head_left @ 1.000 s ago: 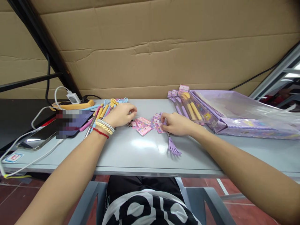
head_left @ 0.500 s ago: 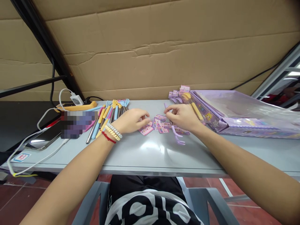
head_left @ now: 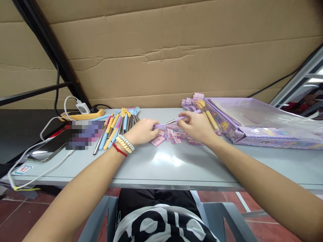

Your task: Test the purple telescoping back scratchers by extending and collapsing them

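A purple back scratcher (head_left: 170, 122) with a metal shaft lies level between my two hands, above the middle of the table. My left hand (head_left: 143, 131) is closed on its claw end, which the fingers partly hide. My right hand (head_left: 196, 125) pinches the purple handle, whose tip sticks out to the right. Small pink printed cards (head_left: 174, 137) are scattered on the table just below the scratcher. Left of my left hand lies a pile of back scratchers (head_left: 114, 126) in yellow, blue and pink. Beyond my right hand are yellow scratchers (head_left: 211, 119) and purple ones with pink cards (head_left: 198, 96).
A purple display box (head_left: 267, 137) with clear plastic fills the table's right side. At left are a phone (head_left: 47, 148), white cables (head_left: 54, 166) and an orange power strip (head_left: 73, 115) with a white charger (head_left: 82, 107). A cardboard wall (head_left: 161, 77) stands behind.
The back scratcher has turned from hanging claw-down in my right hand to lying level, claw to the left. My left hand has closed on the claw end.
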The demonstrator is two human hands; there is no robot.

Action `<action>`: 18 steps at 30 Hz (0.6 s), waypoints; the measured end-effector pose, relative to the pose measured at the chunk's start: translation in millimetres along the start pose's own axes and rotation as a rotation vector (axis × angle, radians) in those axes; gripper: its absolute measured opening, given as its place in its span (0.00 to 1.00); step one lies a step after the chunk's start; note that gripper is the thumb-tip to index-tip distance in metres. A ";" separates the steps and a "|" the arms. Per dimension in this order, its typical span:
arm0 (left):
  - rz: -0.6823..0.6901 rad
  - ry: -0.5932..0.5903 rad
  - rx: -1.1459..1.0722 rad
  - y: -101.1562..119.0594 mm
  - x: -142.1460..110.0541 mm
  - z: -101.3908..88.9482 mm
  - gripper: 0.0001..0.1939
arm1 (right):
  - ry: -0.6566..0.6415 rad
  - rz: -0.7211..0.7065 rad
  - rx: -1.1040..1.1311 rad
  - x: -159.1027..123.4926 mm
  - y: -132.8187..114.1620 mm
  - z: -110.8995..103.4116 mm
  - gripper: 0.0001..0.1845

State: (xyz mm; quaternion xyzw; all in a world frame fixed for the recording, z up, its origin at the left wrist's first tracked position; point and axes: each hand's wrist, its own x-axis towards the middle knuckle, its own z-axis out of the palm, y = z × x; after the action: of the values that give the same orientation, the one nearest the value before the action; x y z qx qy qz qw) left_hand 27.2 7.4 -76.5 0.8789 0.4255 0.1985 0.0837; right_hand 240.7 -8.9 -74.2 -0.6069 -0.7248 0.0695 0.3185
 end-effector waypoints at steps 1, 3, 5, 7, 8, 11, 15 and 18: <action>-0.015 0.021 0.033 -1.9 0.3 -0.1 0.11 | -0.008 -0.011 -0.001 0.6 1.0 0.3 0.14; -0.040 0.040 0.066 -4.9 0.9 0.2 0.12 | -0.045 -0.039 -0.010 2.4 4.5 1.3 0.13; -0.048 0.040 0.082 -7.2 1.5 0.9 0.12 | -0.084 -0.054 -0.037 4.3 8.6 2.1 0.10; -0.052 0.031 0.093 -8.9 2.0 1.4 0.11 | -0.098 -0.053 -0.081 5.8 12.0 2.4 0.09; -0.055 0.031 0.104 -9.6 2.1 1.5 0.11 | -0.094 -0.057 -0.104 6.3 13.3 2.3 0.10; -0.046 0.055 0.161 -10.8 2.2 1.0 0.11 | -0.052 -0.108 -0.183 6.7 16.3 0.9 0.12; 0.039 0.061 0.200 -12.0 1.7 0.0 0.12 | 0.013 -0.286 -0.227 7.0 20.9 -0.2 0.11; 0.141 0.067 0.208 -13.3 1.5 0.4 0.12 | -0.005 -0.439 -0.122 7.1 23.7 1.7 0.11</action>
State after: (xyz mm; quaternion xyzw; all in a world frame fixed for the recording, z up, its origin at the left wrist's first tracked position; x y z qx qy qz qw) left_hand 18.7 17.0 -80.6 0.9035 0.3836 0.1878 -0.0361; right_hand 259.2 4.1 -84.4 -0.4527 -0.8431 -0.0437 0.2870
